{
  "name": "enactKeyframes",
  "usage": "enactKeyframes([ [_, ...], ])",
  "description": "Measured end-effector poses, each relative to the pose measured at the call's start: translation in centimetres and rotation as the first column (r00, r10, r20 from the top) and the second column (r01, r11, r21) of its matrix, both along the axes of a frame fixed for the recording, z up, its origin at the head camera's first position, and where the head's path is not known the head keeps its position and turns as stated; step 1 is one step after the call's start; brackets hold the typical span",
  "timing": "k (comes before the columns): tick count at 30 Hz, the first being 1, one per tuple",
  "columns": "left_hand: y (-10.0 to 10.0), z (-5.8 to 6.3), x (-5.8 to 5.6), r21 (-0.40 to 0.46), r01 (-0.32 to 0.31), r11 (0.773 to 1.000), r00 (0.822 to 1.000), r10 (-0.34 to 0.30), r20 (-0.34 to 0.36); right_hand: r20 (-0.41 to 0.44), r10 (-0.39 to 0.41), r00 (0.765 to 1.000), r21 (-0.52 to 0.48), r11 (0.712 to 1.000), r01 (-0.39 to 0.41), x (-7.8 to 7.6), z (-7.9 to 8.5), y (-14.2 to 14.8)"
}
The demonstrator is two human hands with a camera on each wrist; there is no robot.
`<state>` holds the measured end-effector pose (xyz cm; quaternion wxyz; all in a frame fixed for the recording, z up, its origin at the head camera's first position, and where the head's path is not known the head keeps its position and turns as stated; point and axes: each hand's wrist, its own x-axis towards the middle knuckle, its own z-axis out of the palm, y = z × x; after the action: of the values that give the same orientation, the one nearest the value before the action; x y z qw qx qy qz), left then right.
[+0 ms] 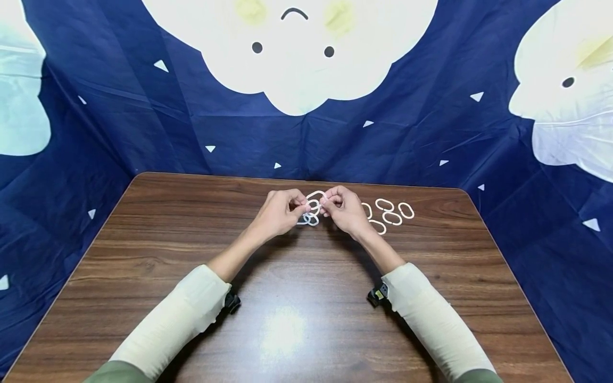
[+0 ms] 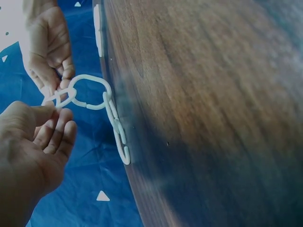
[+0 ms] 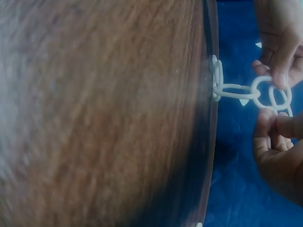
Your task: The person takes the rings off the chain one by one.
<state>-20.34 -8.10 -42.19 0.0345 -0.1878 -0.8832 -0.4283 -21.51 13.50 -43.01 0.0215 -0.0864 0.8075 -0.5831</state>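
Observation:
Over the far side of the table, my left hand (image 1: pixel 281 211) and right hand (image 1: pixel 346 211) work close together on a chain of white plastic links (image 1: pixel 313 207). Thumb and fingers of the left hand pinch one link at the chain's upper end. The right hand pinches a white link (image 1: pixel 316 193) that arches between both hands and overlaps the left hand's link. From there an oval link (image 2: pixel 91 76) hangs down in the left wrist view, and the lower links (image 2: pixel 124 153) rest on the table. Fingertips partly hide the joint between the upper links.
Several loose white oval links (image 1: pixel 392 218) lie on the brown wooden table (image 1: pixel 297 271), to the right of the right hand. A blue cloth (image 1: pixel 306 143) with white clouds and triangles hangs behind the table's far edge.

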Motion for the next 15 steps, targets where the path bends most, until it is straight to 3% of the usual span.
enactKeyframes([
  [7,0.18,0.14,0.00,0.008,-0.003,1.000,1.000,0.003,0.002,-0.027,-0.034,0.999,0.043,0.998,0.035,0.12,-0.18,-0.29],
  [15,0.24,0.16,-0.02,0.003,0.000,1.000,1.000,0.000,0.009,0.035,-0.051,0.998,-0.016,0.999,0.052,-0.08,-0.20,0.53],
])
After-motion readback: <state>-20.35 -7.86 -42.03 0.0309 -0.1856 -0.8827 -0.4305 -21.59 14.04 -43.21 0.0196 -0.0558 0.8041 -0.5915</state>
